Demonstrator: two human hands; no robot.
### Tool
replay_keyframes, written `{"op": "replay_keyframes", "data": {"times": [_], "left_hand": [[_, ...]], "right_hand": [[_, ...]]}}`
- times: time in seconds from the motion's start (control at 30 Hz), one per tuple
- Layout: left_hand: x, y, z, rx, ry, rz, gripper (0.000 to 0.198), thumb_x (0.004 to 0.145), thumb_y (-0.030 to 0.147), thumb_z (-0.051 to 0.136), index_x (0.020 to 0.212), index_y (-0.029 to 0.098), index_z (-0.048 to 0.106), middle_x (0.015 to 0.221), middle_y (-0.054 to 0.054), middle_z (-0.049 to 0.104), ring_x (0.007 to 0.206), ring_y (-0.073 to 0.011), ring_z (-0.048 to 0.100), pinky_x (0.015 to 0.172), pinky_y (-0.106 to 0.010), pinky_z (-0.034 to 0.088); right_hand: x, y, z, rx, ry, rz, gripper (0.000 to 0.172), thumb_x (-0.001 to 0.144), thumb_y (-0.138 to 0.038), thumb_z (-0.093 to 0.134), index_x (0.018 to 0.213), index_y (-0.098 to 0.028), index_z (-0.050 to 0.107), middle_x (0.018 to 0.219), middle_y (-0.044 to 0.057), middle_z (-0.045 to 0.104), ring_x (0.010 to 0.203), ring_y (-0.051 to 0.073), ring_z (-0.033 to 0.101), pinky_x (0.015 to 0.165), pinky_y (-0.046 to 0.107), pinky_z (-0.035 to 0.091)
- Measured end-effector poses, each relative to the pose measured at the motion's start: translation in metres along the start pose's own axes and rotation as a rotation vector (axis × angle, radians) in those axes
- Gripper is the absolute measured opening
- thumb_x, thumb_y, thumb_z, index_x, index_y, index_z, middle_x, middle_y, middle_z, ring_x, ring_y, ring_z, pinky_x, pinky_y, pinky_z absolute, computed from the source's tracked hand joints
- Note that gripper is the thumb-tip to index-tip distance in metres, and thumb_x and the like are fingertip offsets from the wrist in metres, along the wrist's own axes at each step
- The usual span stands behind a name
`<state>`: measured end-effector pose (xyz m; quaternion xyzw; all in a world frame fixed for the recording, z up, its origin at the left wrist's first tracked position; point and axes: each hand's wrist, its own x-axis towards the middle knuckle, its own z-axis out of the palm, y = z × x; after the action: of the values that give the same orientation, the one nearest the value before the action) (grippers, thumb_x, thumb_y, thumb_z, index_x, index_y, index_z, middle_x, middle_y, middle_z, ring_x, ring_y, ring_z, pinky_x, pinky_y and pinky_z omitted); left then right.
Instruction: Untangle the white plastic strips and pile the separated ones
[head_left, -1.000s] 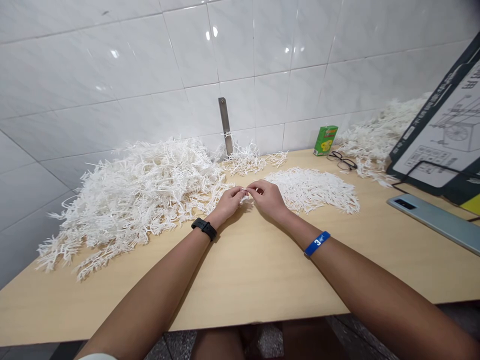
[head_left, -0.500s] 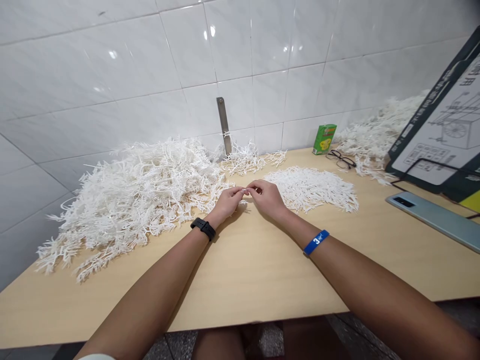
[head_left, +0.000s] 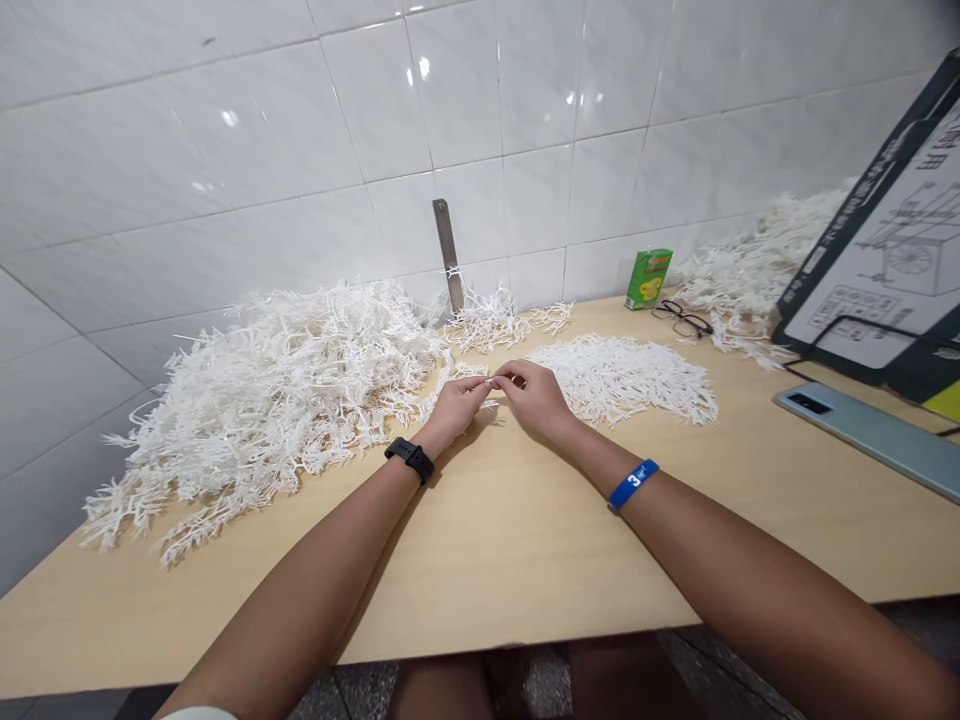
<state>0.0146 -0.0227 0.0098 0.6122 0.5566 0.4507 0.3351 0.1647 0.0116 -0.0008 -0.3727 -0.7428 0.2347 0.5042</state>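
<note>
My left hand and my right hand meet fingertip to fingertip over the wooden table, both pinched on a small white plastic piece. A large heap of white branched plastic pieces lies to the left, touching my left hand's far side. A flatter pile of small white pieces lies just right of my right hand. My left wrist wears a black band, my right a blue one.
A metal bracket stands against the tiled wall. A green carton, glasses and another white heap sit at the back right. A printed box and a phone lie at the right.
The hands have stayed together on the small piece, with only slight finger shifts. The view has drifted a little.
</note>
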Motion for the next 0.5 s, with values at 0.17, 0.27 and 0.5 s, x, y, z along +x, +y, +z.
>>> {"op": "replay_keyframes", "data": {"times": [0.17, 0.27, 0.5], "left_hand": [[0.003, -0.006, -0.002, -0.028, -0.037, 0.103, 0.028, 0.083, 0.038, 0.058, 0.092, 0.017, 0.075, 0.079, -0.004, 0.068, 0.072, -0.0153, 0.057, 0.066, -0.026, 0.044], [0.006, -0.012, -0.002, -0.068, -0.069, 0.151, 0.025, 0.083, 0.037, 0.059, 0.089, 0.016, 0.072, 0.091, -0.007, 0.070, 0.083, -0.0173, 0.060, 0.075, -0.028, 0.045], [0.006, -0.015, -0.003, -0.114, -0.121, 0.087, 0.031, 0.082, 0.045, 0.059, 0.073, 0.016, 0.061, 0.066, -0.002, 0.056, 0.056, -0.0101, 0.048, 0.053, -0.023, 0.038]], "right_hand": [[0.000, 0.000, 0.000, -0.007, 0.002, 0.009, 0.017, 0.084, -0.022, 0.055, 0.078, -0.020, 0.071, 0.080, 0.002, 0.070, 0.074, 0.016, 0.059, 0.069, 0.028, 0.044], [-0.001, 0.000, 0.000, -0.009, -0.011, 0.009, 0.016, 0.084, -0.021, 0.056, 0.077, -0.021, 0.071, 0.080, 0.002, 0.070, 0.073, 0.015, 0.059, 0.069, 0.027, 0.043], [-0.001, 0.002, 0.002, -0.034, -0.023, 0.004, 0.016, 0.083, -0.021, 0.057, 0.078, -0.021, 0.072, 0.080, 0.002, 0.070, 0.074, 0.015, 0.059, 0.069, 0.027, 0.043]]}}
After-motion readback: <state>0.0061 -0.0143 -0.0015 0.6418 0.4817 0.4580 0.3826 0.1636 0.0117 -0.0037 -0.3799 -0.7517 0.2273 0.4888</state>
